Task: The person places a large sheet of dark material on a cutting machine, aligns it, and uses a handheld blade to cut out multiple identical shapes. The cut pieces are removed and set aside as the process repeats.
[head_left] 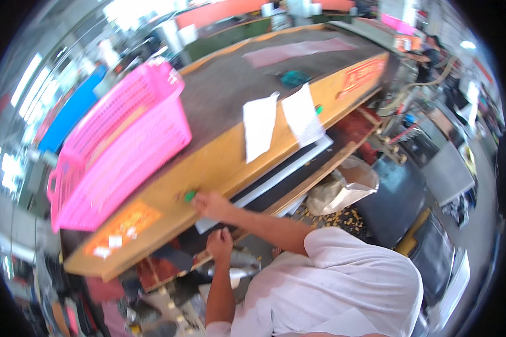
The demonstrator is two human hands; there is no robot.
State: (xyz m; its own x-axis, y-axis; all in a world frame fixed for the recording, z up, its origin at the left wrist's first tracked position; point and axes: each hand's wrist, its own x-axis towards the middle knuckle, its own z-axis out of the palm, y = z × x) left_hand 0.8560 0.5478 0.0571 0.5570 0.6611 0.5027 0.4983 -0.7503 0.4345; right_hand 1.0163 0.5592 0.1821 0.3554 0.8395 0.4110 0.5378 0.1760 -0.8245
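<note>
My right hand (211, 206) reaches across to the yellow front panel (219, 168) of a long machine table. Its fingers are curled, with the tips at or against a green button (189, 196); blur hides whether they press it. Lower down, close to the table's edge, my left hand (220, 242) is closed in a loose fist, and I see nothing in it. A large pink plastic basket (135, 151) stands tilted in the picture on the table's left end. Two white paper sheets (260, 129) hang over the front panel, near a second green button (319, 109).
The dark tabletop (219, 92) carries a pinkish strip (301, 51) and a teal bundle (295, 78). Below the panel runs a wooden rail (320, 174). A pale open sack (343, 188) and scattered yellow bits (334, 219) lie beside a dark chair (393, 185). Another person (431, 53) is far right.
</note>
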